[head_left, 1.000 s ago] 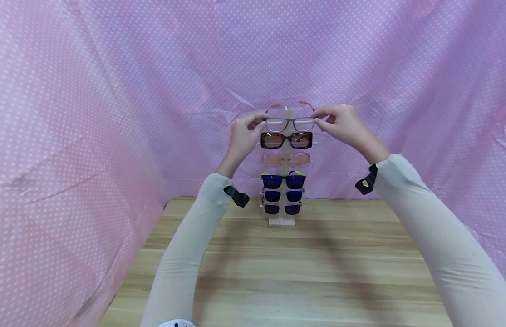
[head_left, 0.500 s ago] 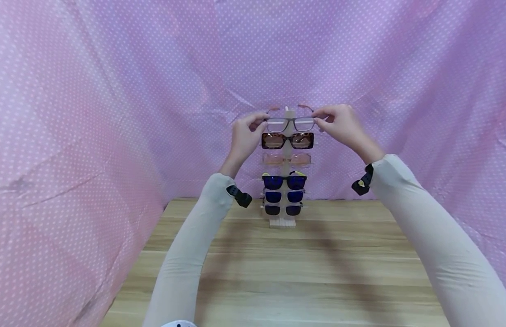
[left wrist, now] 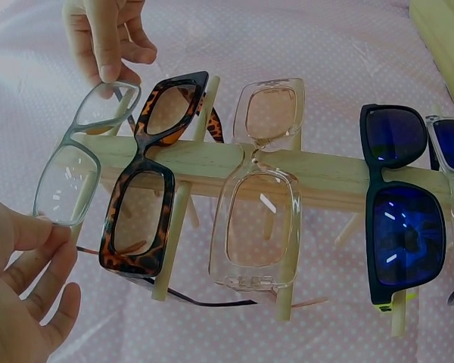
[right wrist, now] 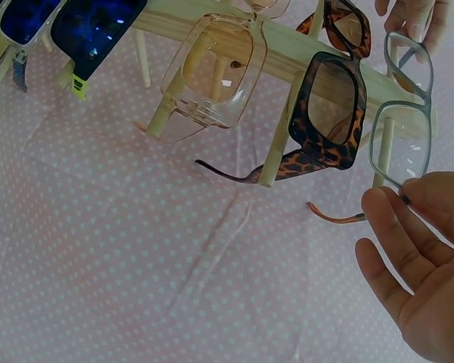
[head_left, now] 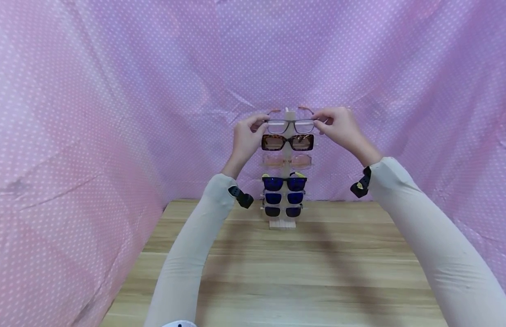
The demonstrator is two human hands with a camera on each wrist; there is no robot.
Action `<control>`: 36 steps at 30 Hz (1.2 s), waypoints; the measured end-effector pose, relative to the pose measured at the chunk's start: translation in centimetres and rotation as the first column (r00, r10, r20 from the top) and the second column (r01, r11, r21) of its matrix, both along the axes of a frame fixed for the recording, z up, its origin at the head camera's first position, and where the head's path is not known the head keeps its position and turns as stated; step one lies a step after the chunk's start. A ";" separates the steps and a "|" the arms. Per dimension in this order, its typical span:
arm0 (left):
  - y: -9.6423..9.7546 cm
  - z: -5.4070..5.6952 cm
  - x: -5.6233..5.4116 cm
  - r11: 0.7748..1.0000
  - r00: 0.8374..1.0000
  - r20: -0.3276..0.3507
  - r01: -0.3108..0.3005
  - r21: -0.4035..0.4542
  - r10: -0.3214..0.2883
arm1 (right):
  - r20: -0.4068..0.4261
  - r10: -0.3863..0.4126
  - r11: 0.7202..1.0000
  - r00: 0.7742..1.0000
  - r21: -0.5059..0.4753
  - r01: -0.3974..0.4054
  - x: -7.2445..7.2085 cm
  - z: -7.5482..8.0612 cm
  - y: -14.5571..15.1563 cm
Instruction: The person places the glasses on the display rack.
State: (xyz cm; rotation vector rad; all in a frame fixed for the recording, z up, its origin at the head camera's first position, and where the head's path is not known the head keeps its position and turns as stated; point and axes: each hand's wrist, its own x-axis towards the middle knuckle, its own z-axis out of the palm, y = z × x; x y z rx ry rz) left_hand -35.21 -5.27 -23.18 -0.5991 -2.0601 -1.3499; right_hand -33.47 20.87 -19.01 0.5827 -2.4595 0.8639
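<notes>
My left hand (head_left: 248, 136) and my right hand (head_left: 340, 129) pinch the two ends of a pair of clear-lens eyeglasses (head_left: 278, 126) with a thin grey frame. They are at the top of a wooden eyewear stand (head_left: 282, 224), front facing me, with the temples pointing back. In both wrist views the eyeglasses (left wrist: 66, 184) lie against the stand's end pegs, thumb and fingers at each hinge. Just below them on the stand sit tortoiseshell sunglasses (head_left: 273, 142), untouched by either hand. Whether the pegs bear the eyeglasses' full weight I cannot tell.
Further down the stand hang pink transparent glasses (head_left: 300, 161), black sunglasses with blue lenses (head_left: 273, 183) and more dark-lensed pairs (head_left: 272, 211). The stand stands near the back edge of a wooden table (head_left: 318, 272). Pink dotted cloth (head_left: 114, 113) hangs behind and at the sides.
The eyeglasses' temple tips have dropped a little, so the frame is less tilted against the stand. Both hands keep their pinch and have barely moved.
</notes>
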 end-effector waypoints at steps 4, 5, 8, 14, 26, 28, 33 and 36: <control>0.1 0.0 0.2 1.000 1.000 -0.006 -0.008 0.010 0.009 | -0.009 0.008 1.000 1.000 -0.008 -0.008 0.0 0.0 0.0; 0.1 0.0 0.3 1.000 1.000 -0.003 -0.010 0.011 0.010 | -0.012 0.007 1.000 1.000 -0.005 -0.008 -0.1 -0.1 0.0; 0.1 0.1 0.5 1.000 1.000 0.002 -0.016 0.013 0.016 | -0.019 0.002 1.000 1.000 0.010 -0.002 -0.3 -0.1 0.0; 0.1 0.0 0.6 1.000 1.000 0.003 -0.017 0.020 0.017 | -0.005 0.001 1.000 1.000 0.012 -0.001 -0.2 -0.1 -0.1; 0.2 0.1 0.5 0.999 0.999 0.027 -0.043 0.000 0.043 | 0.010 -0.008 1.000 1.000 0.013 0.008 -0.3 -0.1 -0.2; 0.2 0.0 0.5 0.999 0.999 0.030 -0.045 -0.008 0.045 | 0.014 -0.009 1.000 1.000 0.017 0.009 -0.4 -0.1 -0.2; 0.1 -0.1 0.5 0.999 0.998 0.035 -0.046 -0.021 0.046 | 0.013 -0.009 1.000 1.000 0.027 0.008 -0.5 -0.2 -0.2; 0.1 -0.1 0.5 0.999 0.998 0.041 -0.043 -0.018 0.043 | 0.010 -0.010 0.999 1.000 0.030 0.010 -0.5 -0.2 -0.2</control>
